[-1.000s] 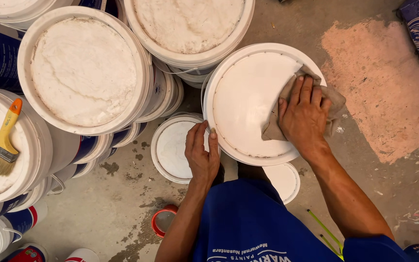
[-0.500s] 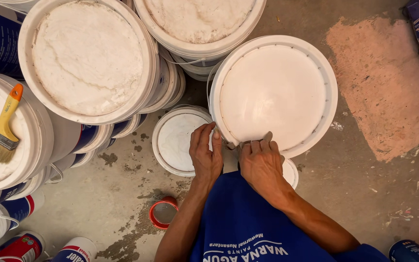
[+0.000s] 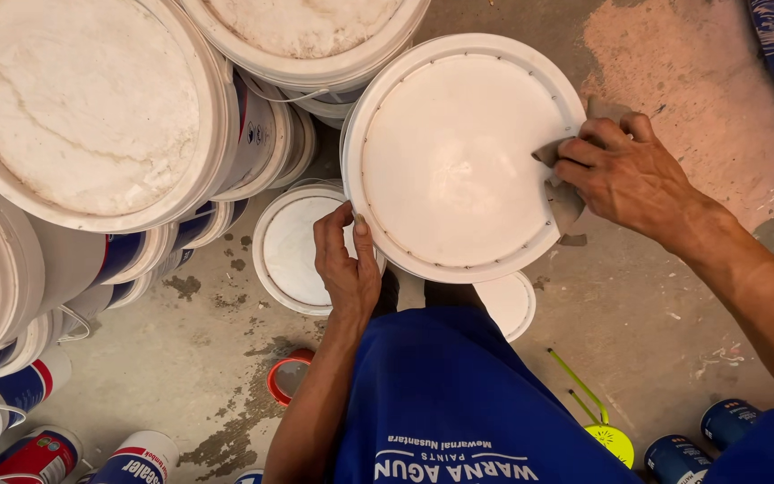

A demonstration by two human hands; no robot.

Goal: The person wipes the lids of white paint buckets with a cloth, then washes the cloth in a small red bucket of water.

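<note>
Right hand (image 3: 624, 179) is pressing a grey rag (image 3: 566, 202) against the right rim of the white lid (image 3: 454, 157), fingers curled and pinching the cloth. Left hand (image 3: 344, 264) is gripping the lid's lower-left edge, thumb on top. The lidded bucket is standing on the concrete floor (image 3: 656, 314), beside stacked pails (image 3: 82, 108).

A stained concrete floor (image 3: 674, 341) is seen; white pails (image 3: 82, 108) are stacked on it; a red-rimmed can (image 3: 287, 376) and small tins (image 3: 674, 457) are stood alongside.
</note>
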